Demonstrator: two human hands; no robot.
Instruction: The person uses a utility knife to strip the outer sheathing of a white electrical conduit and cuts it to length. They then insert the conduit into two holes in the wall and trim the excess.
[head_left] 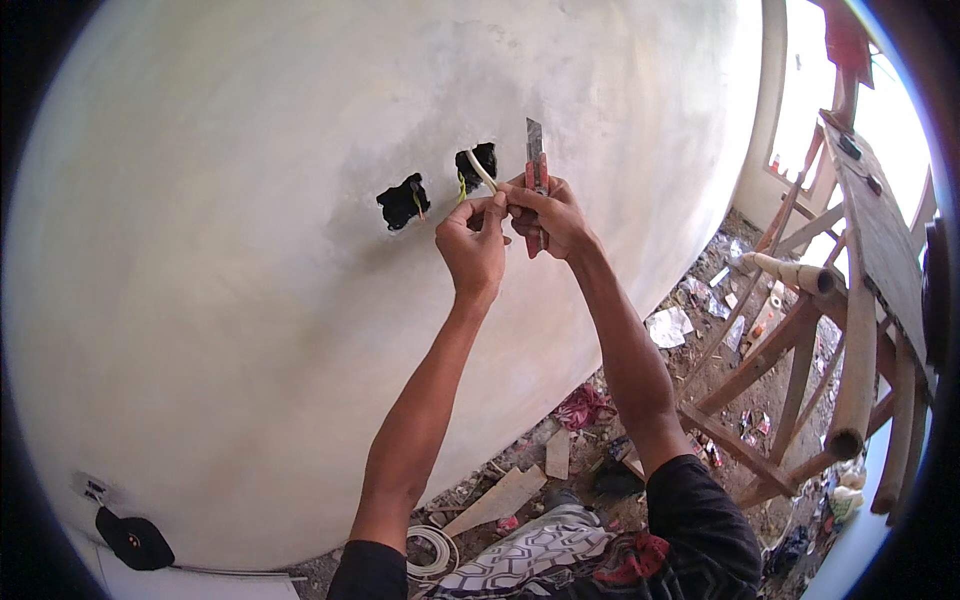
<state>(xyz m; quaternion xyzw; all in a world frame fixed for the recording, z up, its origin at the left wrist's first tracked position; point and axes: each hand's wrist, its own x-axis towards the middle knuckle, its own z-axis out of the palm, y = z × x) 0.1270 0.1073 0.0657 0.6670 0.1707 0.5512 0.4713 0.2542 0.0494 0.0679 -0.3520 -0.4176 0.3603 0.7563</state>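
Out of the right one of two black wall boxes [484, 157] comes a white cable [481, 170], its end pinched between my fingers. My left hand [473, 245] grips the cable from below with thumb and fingertips. Beside it my right hand [556, 218] holds a red utility knife [537, 180], blade extended and pointing up, while its thumb and finger also meet at the cable's end. A yellow-green wire [462, 187] hangs at the same opening. In the left wall box [402, 203] a short reddish wire end shows. My fingers hide the cable's tip.
The plastered wall [250, 250] fills the left and middle. On the right stands a wood and bamboo scaffold [800, 330] with a plank on top. Debris litters the dirt floor. A coil of white cable [430, 552] lies near my legs, and a black cap [135, 540] is at lower left.
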